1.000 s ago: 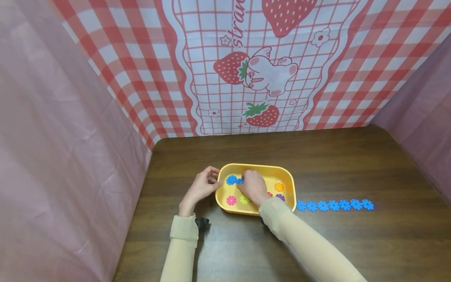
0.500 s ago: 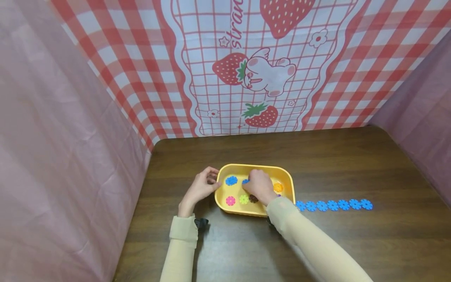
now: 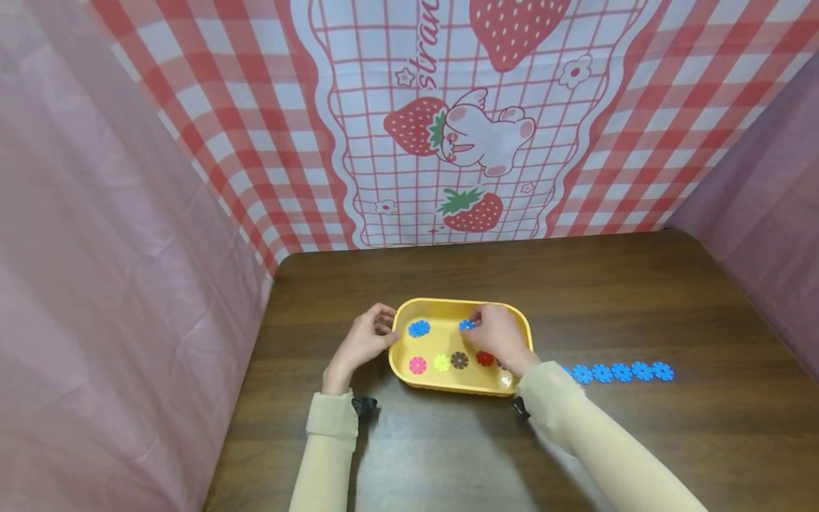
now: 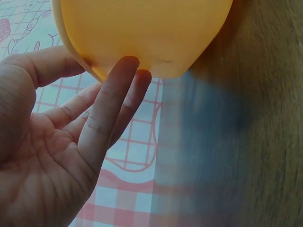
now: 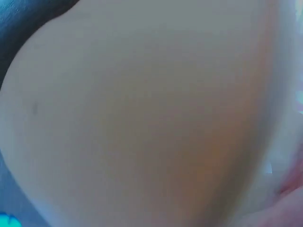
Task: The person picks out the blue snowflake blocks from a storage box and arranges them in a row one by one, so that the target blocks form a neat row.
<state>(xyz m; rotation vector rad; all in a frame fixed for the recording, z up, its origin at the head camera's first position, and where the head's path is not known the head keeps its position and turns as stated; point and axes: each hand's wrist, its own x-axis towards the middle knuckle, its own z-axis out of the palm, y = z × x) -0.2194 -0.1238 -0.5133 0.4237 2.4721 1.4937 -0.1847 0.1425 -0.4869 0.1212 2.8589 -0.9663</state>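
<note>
A yellow plastic tub sits on the table, with flower-shaped plastic discs inside. My left hand grips its left end, thumb at the rim and fingertips against the outer wall, as the left wrist view shows. Over the right part of the tub, my right hand pinches a blue snowflake disc. More blue discs lie overlapped at the tub's left. Along the near side are a pink disc, a yellow-green disc, a brown disc and a red disc. The tub wall fills most of the right wrist view.
A straight row of several blue discs lies on the brown wooden table right of the tub; my right sleeve hides its left end. A strawberry-print cloth hangs behind, and pink curtains stand at the sides.
My right hand has moved right inside the tub with the blue disc, away from the overlapped blue ones, uncovering the brown and red discs. The left hand stays at the tub's left end.
</note>
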